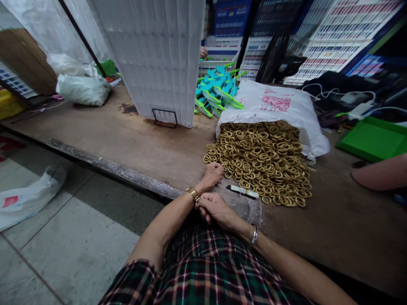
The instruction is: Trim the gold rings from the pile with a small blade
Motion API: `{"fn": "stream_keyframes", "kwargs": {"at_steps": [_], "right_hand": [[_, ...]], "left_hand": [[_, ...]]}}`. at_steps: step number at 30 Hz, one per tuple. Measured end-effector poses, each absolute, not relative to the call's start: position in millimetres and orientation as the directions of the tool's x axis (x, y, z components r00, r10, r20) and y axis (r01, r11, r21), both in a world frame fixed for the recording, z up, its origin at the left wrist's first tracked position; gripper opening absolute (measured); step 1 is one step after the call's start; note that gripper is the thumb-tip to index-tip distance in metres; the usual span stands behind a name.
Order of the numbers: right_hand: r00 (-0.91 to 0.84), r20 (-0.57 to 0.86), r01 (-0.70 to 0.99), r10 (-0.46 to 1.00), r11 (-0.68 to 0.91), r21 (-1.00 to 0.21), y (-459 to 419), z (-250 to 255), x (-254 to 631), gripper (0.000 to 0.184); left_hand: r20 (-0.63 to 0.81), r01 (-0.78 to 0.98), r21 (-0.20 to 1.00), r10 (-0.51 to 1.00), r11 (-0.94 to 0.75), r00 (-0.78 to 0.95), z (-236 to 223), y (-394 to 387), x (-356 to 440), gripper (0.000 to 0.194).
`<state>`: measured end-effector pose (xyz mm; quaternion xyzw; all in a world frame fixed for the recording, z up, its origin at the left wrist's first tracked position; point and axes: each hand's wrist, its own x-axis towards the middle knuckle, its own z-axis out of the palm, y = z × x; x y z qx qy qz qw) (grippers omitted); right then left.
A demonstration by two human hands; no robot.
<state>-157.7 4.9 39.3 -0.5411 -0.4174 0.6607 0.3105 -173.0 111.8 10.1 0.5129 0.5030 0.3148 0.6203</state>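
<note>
My left hand (213, 173) rests on the table at the near left edge of a heap of brass-coloured rings (263, 156). Its fingers are curled in; whether anything is inside them is hidden. A gold wristwatch (192, 193) sits on my left wrist. My right hand (218, 208) is closed just below, its thumb and fingertips pinching at the watch band. A box cutter (243, 191) with a pale handle lies between my hands and the rings. The rings spill from the mouth of a white plastic sack (276, 101) with red print.
A tall translucent panel (159, 55) stands on a black wire stand (164, 117). Teal and green plastic pieces (218, 91) are piled behind the rings. At right lie a green tray (375, 137) and another person's limb (381, 173). Stacked crates (343, 38) rise behind.
</note>
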Motion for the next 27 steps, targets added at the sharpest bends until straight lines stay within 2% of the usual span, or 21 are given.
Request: {"fn": "stream_keyframes", "kwargs": {"at_steps": [11, 15, 21, 27], "right_hand": [[-0.166, -0.443, 0.099, 0.881, -0.432, -0.896, 4.7, 37.0, -158.9, 0.019], [-0.116, -0.44, 0.218, 0.89, -0.41, -0.886, 4.7, 42.0, -158.1, 0.019], [-0.089, -0.363, 0.377, 0.927, -0.306, -0.874, 6.9, 40.7, -156.1, 0.024], [-0.096, -0.433, 0.321, 0.896, -0.384, -0.866, 6.4, 38.4, -154.4, 0.021]], "left_hand": [[-0.337, 0.066, 0.941, 0.912, 0.331, 0.235, 3.8, 114.3, -172.9, 0.016], [-0.351, 0.03, 0.935, 0.916, 0.352, 0.193, 3.1, 114.8, -172.7, 0.015], [-0.367, -0.009, 0.928, 0.917, 0.373, 0.152, 7.9, 113.1, -172.4, 0.016], [-0.385, -0.042, 0.918, 0.911, 0.395, 0.15, 11.6, 111.8, -173.8, 0.018]]}}
